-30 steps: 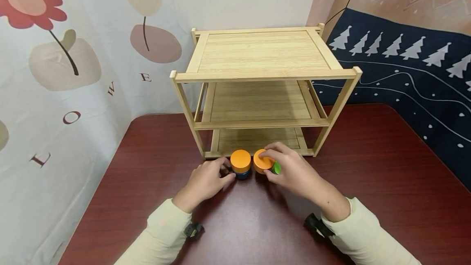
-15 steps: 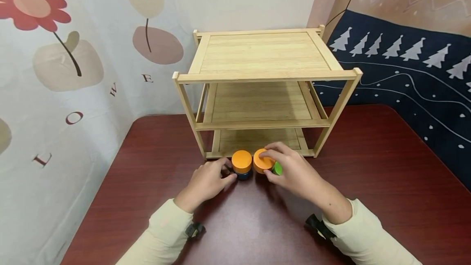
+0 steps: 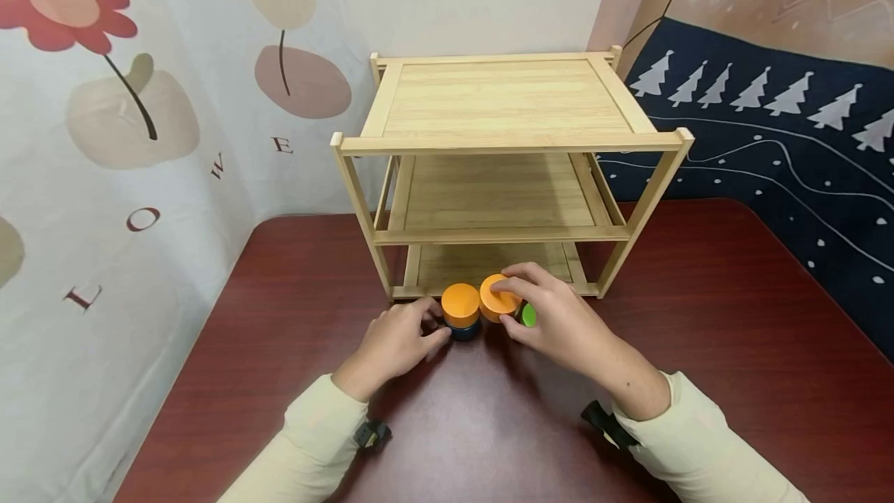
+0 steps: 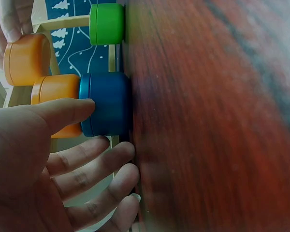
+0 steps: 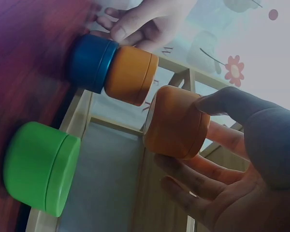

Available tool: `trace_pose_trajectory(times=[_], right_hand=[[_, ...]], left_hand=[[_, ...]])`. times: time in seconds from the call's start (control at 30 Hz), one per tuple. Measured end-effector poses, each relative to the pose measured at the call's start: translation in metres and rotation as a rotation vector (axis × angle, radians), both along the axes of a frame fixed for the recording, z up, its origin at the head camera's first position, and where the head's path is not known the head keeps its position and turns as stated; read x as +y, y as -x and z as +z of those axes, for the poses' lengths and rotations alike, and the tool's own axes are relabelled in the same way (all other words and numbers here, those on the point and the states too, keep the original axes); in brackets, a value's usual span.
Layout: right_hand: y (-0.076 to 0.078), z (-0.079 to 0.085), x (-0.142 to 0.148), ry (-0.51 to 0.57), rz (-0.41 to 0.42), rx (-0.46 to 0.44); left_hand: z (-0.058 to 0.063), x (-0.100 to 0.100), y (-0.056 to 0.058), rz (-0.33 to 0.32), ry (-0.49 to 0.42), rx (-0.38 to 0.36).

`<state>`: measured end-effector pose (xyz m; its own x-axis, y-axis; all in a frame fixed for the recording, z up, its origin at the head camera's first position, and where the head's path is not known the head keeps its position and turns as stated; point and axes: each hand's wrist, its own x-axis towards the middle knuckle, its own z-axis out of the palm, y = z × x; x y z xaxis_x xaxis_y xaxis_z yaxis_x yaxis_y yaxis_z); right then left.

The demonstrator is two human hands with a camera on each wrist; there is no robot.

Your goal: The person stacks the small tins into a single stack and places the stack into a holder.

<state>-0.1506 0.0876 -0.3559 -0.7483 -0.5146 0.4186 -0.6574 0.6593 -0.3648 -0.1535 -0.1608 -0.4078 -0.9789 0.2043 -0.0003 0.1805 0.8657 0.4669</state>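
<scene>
A blue round lidded tin (image 4: 108, 104) stands on the table with an orange tin (image 3: 460, 303) stacked on it. My left hand (image 3: 394, 340) holds the blue tin at its base, thumb on its near side and index finger by the other. My right hand (image 3: 559, 324) grips a second orange tin (image 5: 176, 121) between thumb and fingers. In the right wrist view this tin hangs above table height, its lid side toward my palm, close to the stacked orange one. A green tin (image 5: 41, 166) stands on the table, mostly hidden behind my right hand in the head view.
A three-level wooden rack (image 3: 510, 144) stands right behind the tins, its lowest front rail just beyond them. The dark red table (image 3: 447, 425) reaches out to both sides. Printed cloth (image 3: 161, 177) hangs behind and at the left.
My right hand has raised the second orange tin slightly, beside the stack. My left hand stays at the blue tin. The head view has shifted a little.
</scene>
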Motion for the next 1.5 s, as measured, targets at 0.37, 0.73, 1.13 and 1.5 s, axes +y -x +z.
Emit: trace_pose_trajectory(times=[0.37, 0.73, 1.13, 1.5], right_hand=[[0.002, 0.005, -0.007, 0.017, 0.029, 0.027], [0.005, 0.006, -0.016, 0.018, 0.023, 0.004], [0.007, 0.005, -0.024, 0.039, 0.039, -0.008], [0.01, 0.004, -0.03, 0.045, 0.058, -0.025]], left_hand=[[0.0, -0.001, 0.0, -0.007, 0.001, 0.005], [0.001, -0.001, -0.001, -0.017, 0.001, 0.002], [0.001, -0.001, -0.002, -0.027, 0.007, 0.003], [0.002, -0.002, -0.003, -0.03, 0.011, 0.017]])
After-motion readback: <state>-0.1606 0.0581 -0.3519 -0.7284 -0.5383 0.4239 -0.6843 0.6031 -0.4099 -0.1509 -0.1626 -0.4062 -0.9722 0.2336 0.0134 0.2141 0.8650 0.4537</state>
